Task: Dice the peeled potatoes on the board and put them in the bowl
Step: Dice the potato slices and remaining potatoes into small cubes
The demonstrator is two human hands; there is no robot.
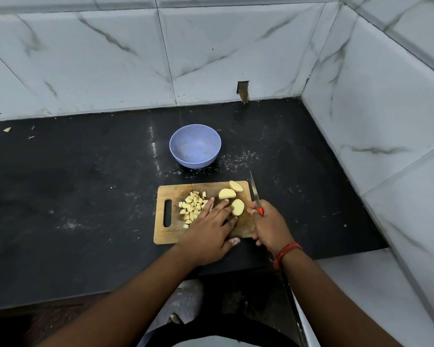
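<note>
Nearest the camera, two bare forearms reached forward over the front edge of the black counter (85, 196), with a slippered foot visible on the floor below. On the right wrist sat a red thread band (285, 252).

Left hand (208, 231) lay flat on the wooden cutting board (166, 234), fingers straight and spread, its fingertips (211, 200) touching the pile of diced potato (192, 205) on the board's left part; its grip was slack and held nothing, though the middle fingers came right up against the nearest potato half (238, 207).

Right hand (268, 224) had its fingers curled round the red handle of a knife (255, 194), a tight grip, with the blade pointing away from the person and lying along the board's right edge.

Two more potato halves (229, 191) rested at the board's far right corner, just beside each other and near the blade. All the potato was on the board.

Beyond the board, apart from it, stood a blue bowl (195, 146) on the counter, with no potato inside it. Pale scraps and crumbs were scattered on the counter to the bowl's right. Marble-patterned tiles (110, 58) covered the walls behind and to the right, meeting in a corner.
</note>
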